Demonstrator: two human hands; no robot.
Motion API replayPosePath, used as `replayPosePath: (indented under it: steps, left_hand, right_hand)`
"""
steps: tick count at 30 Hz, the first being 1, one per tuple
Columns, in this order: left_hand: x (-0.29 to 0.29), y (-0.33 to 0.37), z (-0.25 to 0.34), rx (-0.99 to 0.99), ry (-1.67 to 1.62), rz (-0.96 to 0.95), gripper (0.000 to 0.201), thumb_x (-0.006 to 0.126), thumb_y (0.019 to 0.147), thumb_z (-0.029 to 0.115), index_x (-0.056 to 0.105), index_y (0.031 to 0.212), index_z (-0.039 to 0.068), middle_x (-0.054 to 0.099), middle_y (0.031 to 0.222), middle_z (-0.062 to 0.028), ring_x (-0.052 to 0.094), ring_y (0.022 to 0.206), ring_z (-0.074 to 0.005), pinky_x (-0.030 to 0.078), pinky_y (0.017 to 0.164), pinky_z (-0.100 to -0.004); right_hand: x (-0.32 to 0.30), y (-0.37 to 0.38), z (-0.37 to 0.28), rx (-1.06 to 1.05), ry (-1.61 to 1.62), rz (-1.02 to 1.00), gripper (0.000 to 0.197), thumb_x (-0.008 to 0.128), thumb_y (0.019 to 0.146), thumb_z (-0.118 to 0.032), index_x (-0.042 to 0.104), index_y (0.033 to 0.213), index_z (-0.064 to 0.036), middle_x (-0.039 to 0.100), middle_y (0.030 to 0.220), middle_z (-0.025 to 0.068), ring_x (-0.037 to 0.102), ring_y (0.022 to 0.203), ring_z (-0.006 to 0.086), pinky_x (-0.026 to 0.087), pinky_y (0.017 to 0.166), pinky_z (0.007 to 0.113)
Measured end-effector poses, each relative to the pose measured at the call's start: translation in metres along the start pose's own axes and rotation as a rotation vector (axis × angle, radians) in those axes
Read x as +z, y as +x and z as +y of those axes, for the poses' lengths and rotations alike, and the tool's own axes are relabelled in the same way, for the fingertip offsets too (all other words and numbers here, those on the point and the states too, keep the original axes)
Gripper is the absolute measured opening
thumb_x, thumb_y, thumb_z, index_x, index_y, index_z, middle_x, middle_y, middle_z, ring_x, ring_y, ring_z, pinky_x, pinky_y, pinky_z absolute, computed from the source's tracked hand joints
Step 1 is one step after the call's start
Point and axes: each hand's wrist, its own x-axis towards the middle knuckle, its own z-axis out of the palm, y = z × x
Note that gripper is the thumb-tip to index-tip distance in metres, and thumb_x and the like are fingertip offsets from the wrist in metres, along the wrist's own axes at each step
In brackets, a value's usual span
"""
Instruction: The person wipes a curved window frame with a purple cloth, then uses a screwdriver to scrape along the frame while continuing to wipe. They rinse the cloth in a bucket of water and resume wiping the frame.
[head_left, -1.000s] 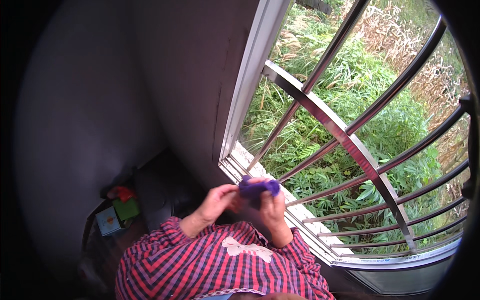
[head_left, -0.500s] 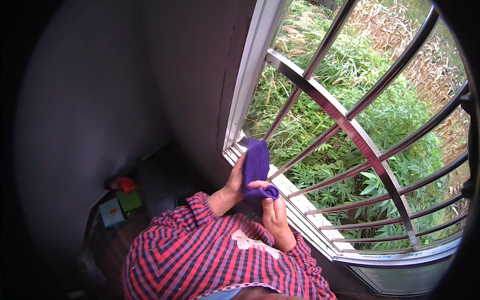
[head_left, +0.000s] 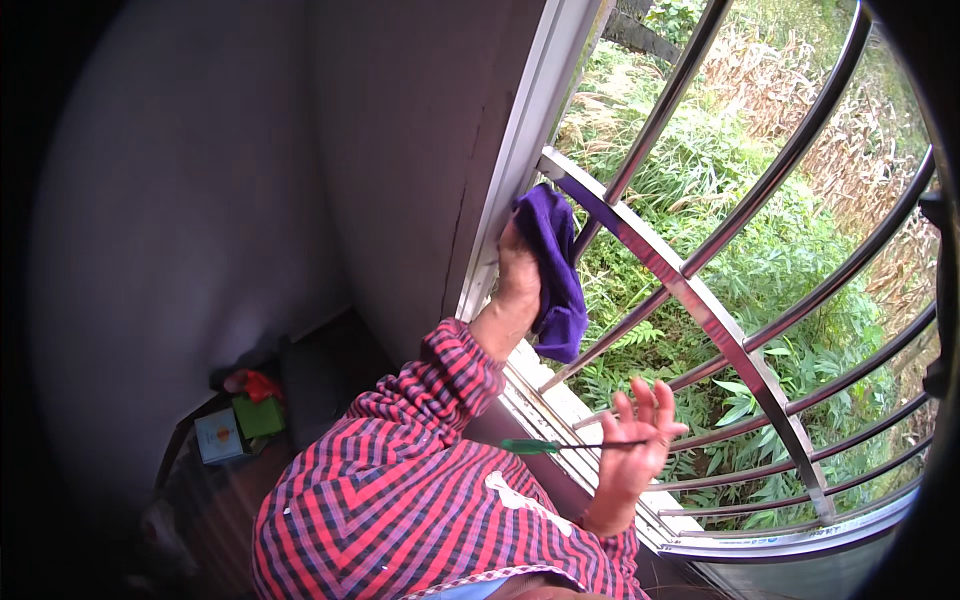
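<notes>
My left hand (head_left: 518,285) is closed on a purple cloth (head_left: 560,290), which hangs in loose folds. The hand and cloth are raised against the window frame, by the left end of the curved metal crossbar (head_left: 640,240). Lower and to the right, my right hand (head_left: 635,450) is turned up with its fingers spread. A screwdriver with a green handle (head_left: 528,446) and a thin dark shaft lies across that palm, held at the shaft, its handle pointing left. The right hand is over the window sill, apart from the cloth.
Metal bars (head_left: 775,165) span the open window, with plants outside. The white window track (head_left: 570,440) runs along the sill. A dark wall (head_left: 400,130) stands at left. On the floor lie a light blue box (head_left: 219,436), a green box (head_left: 259,416) and a red item (head_left: 262,386).
My left hand has carried the cloth up to the crossbar's end. My right hand has let go of the cloth and moved right and down; the screwdriver now shows in it.
</notes>
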Motion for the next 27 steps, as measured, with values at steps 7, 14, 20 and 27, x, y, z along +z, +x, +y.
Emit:
replayPosePath:
  steps: [7,14,20,27]
  left_hand:
    - [0.017,0.069,-0.013,-0.176,-0.177,0.254,0.028,0.067,0.101,0.037,0.068,0.112,0.011,0.072,0.100,-0.0010,0.069,0.086,-0.0181,0.060,0.081,-0.0335]
    - [-0.002,0.055,-0.009,-0.226,-0.257,-0.074,0.031,0.064,0.101,0.040,0.068,0.116,0.013,0.073,0.104,-0.0010,0.070,0.092,-0.0190,0.060,0.085,-0.0370]
    - [0.026,0.048,0.016,-0.231,-0.190,0.022,0.041,0.044,0.110,0.030,0.065,0.123,-0.003,0.071,0.116,-0.0135,0.069,0.105,-0.0237,0.059,0.094,-0.0357]
    - [0.033,0.063,0.029,-0.185,-0.193,0.151,0.034,0.044,0.108,0.022,0.064,0.120,-0.003,0.069,0.112,-0.0129,0.068,0.100,-0.0251,0.055,0.094,-0.0355]
  right_hand:
    - [-0.032,-0.016,-0.024,0.126,0.145,-0.016,0.052,0.037,0.109,-0.053,0.057,0.128,-0.0094,0.062,0.092,0.0073,0.042,0.052,0.0083,0.031,0.036,0.018]
    - [-0.057,-0.038,-0.006,0.253,0.265,0.116,0.052,0.037,0.110,-0.053,0.055,0.124,-0.0061,0.055,0.086,0.0069,0.038,0.053,0.0083,0.029,0.036,0.016]
    - [-0.072,-0.036,0.000,0.324,0.293,0.225,0.052,0.039,0.109,-0.054,0.055,0.120,-0.0068,0.053,0.085,0.0045,0.037,0.053,0.0073,0.029,0.037,0.017]
    - [-0.072,-0.051,-0.005,0.272,0.360,0.267,0.048,0.039,0.110,-0.052,0.056,0.115,-0.0072,0.052,0.081,0.0061,0.038,0.051,0.0084,0.030,0.034,0.016]
